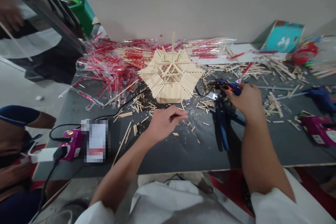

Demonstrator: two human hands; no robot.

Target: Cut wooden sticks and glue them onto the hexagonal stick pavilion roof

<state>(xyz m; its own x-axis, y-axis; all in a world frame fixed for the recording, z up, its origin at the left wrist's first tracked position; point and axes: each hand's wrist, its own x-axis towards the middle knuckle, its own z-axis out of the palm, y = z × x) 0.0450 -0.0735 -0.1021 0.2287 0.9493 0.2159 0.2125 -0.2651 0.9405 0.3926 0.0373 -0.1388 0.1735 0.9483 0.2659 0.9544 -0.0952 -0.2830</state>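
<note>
A model built of pale wooden sticks (172,77), with a flared slatted roof and one upright stick on top, stands mid-table. In front of it is my left hand (165,122), its fingers pressed together in a pinch. Whatever lies between those fingertips is too small to make out. To the right of the model, my right hand (246,99) is closed around a blue glue gun (235,88) with an orange part; its nozzle end points left. A blue-handled cutting tool (222,126) lies just below that hand, its head partly in clutter.
Red-and-clear stick wrappers (105,66) heap at back left. Cut stick pieces (274,103) litter the table (183,157). Purple power blocks (72,143) with cables sit at both sides, beside a blurred-out phone (96,141). A second blue glue gun (321,98) lies right. People are at left.
</note>
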